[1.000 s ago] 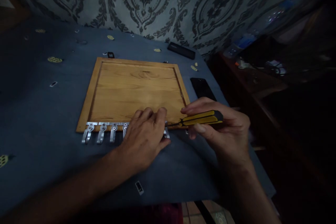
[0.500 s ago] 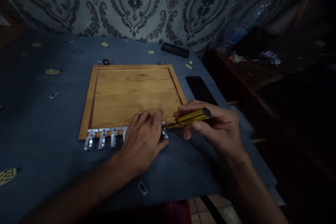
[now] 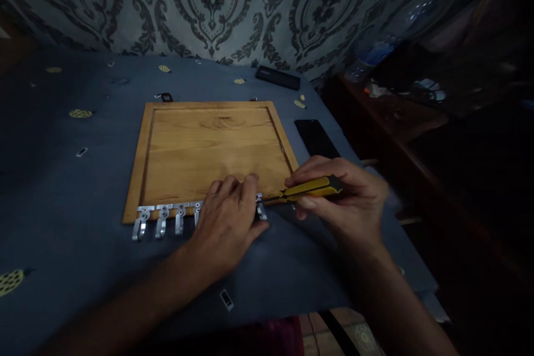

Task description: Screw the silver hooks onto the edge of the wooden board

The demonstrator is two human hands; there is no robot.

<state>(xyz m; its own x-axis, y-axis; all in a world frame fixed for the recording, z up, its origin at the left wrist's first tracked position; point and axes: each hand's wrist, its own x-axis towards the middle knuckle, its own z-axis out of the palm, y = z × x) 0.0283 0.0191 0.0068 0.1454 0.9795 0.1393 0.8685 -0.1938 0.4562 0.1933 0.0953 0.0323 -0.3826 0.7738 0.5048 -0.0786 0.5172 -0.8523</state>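
A framed wooden board [image 3: 208, 147] lies flat on the cloth-covered table. Along its near edge runs a silver metal hook rail [image 3: 164, 216] with several hooks hanging over the side. My left hand [image 3: 227, 225] is closed over the rail's right part, fingers on top and thumb at the front; it covers some hooks. In my right hand [image 3: 354, 194], between thumb and fingers, is a screwdriver [image 3: 312, 188] with a yellow and black handle. Its shaft points left, low over the board's near edge, with the tip close to the rail's right end. Whether the tip touches a screw cannot be made out.
A black phone [image 3: 316, 139] lies right of the board, and a dark oblong case [image 3: 277, 78] is at the back. Dark hangers [image 3: 167, 97] stick out from the board's far edge. A plastic bottle [image 3: 371, 58] stands on the brown furniture at the right.
My right hand and the screwdriver have shifted slightly right, and the handle lies a little flatter. My left hand stays on the rail. The whole view has tilted a little.
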